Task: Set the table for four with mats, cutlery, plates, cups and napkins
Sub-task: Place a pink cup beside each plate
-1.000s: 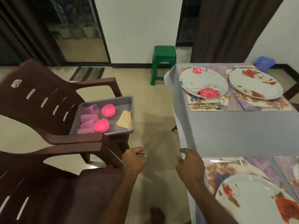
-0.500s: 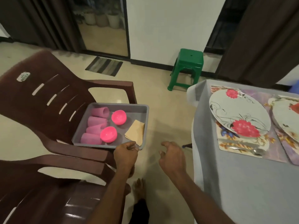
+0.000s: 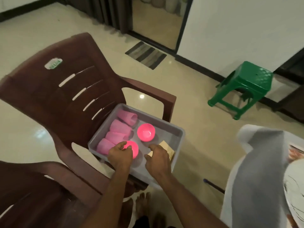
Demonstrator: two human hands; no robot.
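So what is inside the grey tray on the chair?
In the grey tray: four pink cups lying sideways, two pink bowls and tan napkins. The left hand and right hand partly cover the near bowl and napkins.

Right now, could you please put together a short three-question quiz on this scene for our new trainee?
1. True or false: the grey tray sits on the seat of the brown chair.
2. How many pale pink cups lie on their sides in the tray? A) two B) four C) six
3. Which hand is on the nearer pink bowl, and what is the other hand over?

Key
1. True.
2. B, four in a row along the tray's left side.
3. The left hand is on the bowl's rim; the right hand is over the folded tan napkins.
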